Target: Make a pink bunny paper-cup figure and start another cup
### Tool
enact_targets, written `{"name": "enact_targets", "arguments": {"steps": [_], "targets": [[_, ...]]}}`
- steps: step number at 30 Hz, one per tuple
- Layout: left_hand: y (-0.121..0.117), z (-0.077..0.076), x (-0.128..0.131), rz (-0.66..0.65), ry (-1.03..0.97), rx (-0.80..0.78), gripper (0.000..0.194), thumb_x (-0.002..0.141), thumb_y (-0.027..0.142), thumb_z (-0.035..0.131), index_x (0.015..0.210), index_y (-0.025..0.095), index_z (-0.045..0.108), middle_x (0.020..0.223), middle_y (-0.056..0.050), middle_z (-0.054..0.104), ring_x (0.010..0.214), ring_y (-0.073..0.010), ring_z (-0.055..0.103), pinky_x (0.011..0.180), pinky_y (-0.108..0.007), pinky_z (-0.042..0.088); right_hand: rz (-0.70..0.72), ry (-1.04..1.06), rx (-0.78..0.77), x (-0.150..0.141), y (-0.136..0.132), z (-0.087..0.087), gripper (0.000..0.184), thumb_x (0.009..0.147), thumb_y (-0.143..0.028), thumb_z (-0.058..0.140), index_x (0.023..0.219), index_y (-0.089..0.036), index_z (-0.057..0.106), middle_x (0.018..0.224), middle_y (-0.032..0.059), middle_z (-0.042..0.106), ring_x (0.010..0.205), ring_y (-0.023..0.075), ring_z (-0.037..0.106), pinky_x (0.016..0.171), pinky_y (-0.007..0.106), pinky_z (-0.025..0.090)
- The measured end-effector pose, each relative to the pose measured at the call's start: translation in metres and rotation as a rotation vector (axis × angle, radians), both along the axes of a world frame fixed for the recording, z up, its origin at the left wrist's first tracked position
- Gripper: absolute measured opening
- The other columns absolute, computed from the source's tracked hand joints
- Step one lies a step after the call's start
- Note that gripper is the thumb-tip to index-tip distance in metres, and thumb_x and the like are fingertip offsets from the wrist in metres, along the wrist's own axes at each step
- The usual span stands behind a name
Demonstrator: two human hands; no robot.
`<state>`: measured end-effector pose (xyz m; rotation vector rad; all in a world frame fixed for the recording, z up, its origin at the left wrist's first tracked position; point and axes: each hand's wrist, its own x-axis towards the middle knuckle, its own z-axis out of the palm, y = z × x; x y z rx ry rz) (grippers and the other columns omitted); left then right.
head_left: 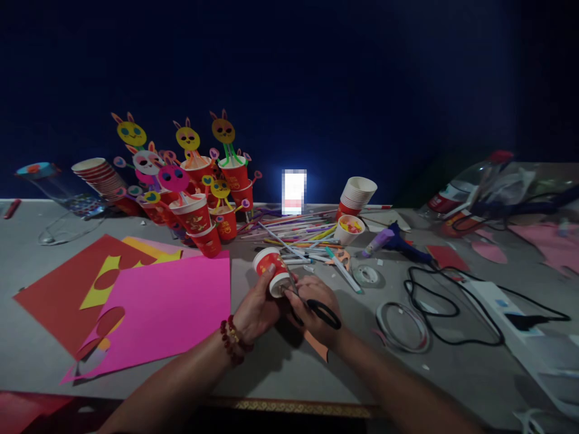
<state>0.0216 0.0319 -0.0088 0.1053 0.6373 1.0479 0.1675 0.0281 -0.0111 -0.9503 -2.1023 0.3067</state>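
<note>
Tipped on its side above the table, a red and white paper cup [266,262] is wrapped by the fingers of my left hand [257,306]. Its white base faces toward me. My right hand [319,304] grips a pair of scissors [323,312] with black handles, the blades close against the cup's base. Whether the blade tips pierce the cup cannot be made out. An orange paper piece [315,346] lies under my right hand.
Cups with paper bunny faces [199,220] stand at the back left, behind pink paper [181,313]. Pens [298,232], a cup stack [357,193], a tape roll [367,276], a blue glue gun [407,241], a black cable [429,307] and a power strip [502,313] spread rightward.
</note>
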Motion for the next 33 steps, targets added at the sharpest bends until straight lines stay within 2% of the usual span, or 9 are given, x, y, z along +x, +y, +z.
{"name": "enact_targets", "arguments": {"steps": [3, 7, 11, 18, 21, 25, 29, 33], "targets": [[0.001, -0.003, -0.002, -0.034, -0.009, -0.006, 0.033, 0.090, 0.038, 0.062, 0.086, 0.006, 0.070, 0.075, -0.010, 0.072, 0.071, -0.0166, 0.069, 0.076, -0.027, 0.057, 0.022, -0.076, 0.062, 0.002, 0.002, 0.002, 0.033, 0.096, -0.022, 0.049, 0.064, -0.023, 0.055, 0.066, 0.0021, 0.065, 0.066, 0.0182, 0.056, 0.068, 0.033, 0.039], [0.001, -0.006, -0.003, -0.042, 0.029, 0.025, 0.030, 0.084, 0.038, 0.070, 0.084, 0.009, 0.069, 0.076, -0.009, 0.073, 0.070, -0.0163, 0.068, 0.069, -0.025, 0.055, 0.062, -0.219, 0.188, 0.006, 0.008, 0.002, 0.029, 0.096, -0.020, 0.049, 0.068, -0.021, 0.058, 0.064, 0.0020, 0.063, 0.064, 0.0170, 0.051, 0.064, 0.033, 0.034], [0.002, -0.009, -0.006, -0.055, 0.050, 0.017, 0.029, 0.080, 0.038, 0.074, 0.082, 0.010, 0.067, 0.071, -0.006, 0.071, 0.063, -0.0134, 0.065, 0.061, -0.022, 0.052, 0.088, -0.272, 0.316, 0.008, 0.014, 0.001, 0.030, 0.096, -0.018, 0.049, 0.068, -0.018, 0.059, 0.062, 0.0012, 0.061, 0.063, 0.0160, 0.049, 0.064, 0.033, 0.031], [0.002, -0.011, -0.009, -0.145, 0.035, 0.021, 0.026, 0.079, 0.036, 0.076, 0.076, 0.013, 0.064, 0.061, -0.001, 0.066, 0.053, -0.0120, 0.061, 0.053, -0.022, 0.048, 0.163, -0.456, 0.381, 0.014, 0.015, 0.013, 0.029, 0.100, -0.022, 0.045, 0.076, -0.018, 0.062, 0.065, 0.0028, 0.061, 0.067, 0.0186, 0.049, 0.069, 0.035, 0.031], [0.001, -0.008, -0.005, -0.086, 0.008, 0.004, 0.026, 0.080, 0.037, 0.074, 0.077, 0.013, 0.064, 0.063, -0.002, 0.067, 0.056, -0.0126, 0.062, 0.056, -0.023, 0.049, 0.176, -0.399, 0.298, 0.013, 0.015, 0.011, 0.033, 0.099, -0.023, 0.044, 0.070, -0.019, 0.059, 0.064, 0.0026, 0.061, 0.065, 0.0175, 0.050, 0.066, 0.033, 0.031], [-0.001, 0.001, 0.000, 0.016, -0.066, -0.046, 0.027, 0.083, 0.039, 0.069, 0.083, 0.012, 0.066, 0.071, -0.005, 0.070, 0.065, -0.0159, 0.065, 0.066, -0.026, 0.053, 0.100, -0.221, 0.107, 0.009, 0.012, 0.001, 0.043, 0.101, -0.029, 0.040, 0.062, -0.020, 0.054, 0.062, 0.0030, 0.060, 0.063, 0.0174, 0.053, 0.064, 0.032, 0.036], [-0.001, 0.007, -0.003, 0.045, -0.120, -0.075, 0.022, 0.088, 0.031, 0.061, 0.090, 0.010, 0.067, 0.075, -0.008, 0.071, 0.068, -0.0175, 0.067, 0.066, -0.027, 0.054, 0.061, -0.046, -0.025, 0.008, 0.009, -0.001, 0.047, 0.103, -0.034, 0.038, 0.063, -0.021, 0.058, 0.060, 0.0029, 0.060, 0.065, 0.0185, 0.056, 0.064, 0.032, 0.042], [0.000, 0.003, -0.003, 0.045, -0.117, -0.085, 0.022, 0.089, 0.031, 0.061, 0.087, 0.010, 0.067, 0.074, -0.008, 0.071, 0.064, -0.0170, 0.066, 0.065, -0.028, 0.055, 0.057, 0.020, -0.119, 0.008, 0.007, 0.001, 0.048, 0.104, -0.036, 0.034, 0.070, -0.022, 0.066, 0.062, 0.0029, 0.062, 0.065, 0.0185, 0.057, 0.063, 0.032, 0.045]]}}
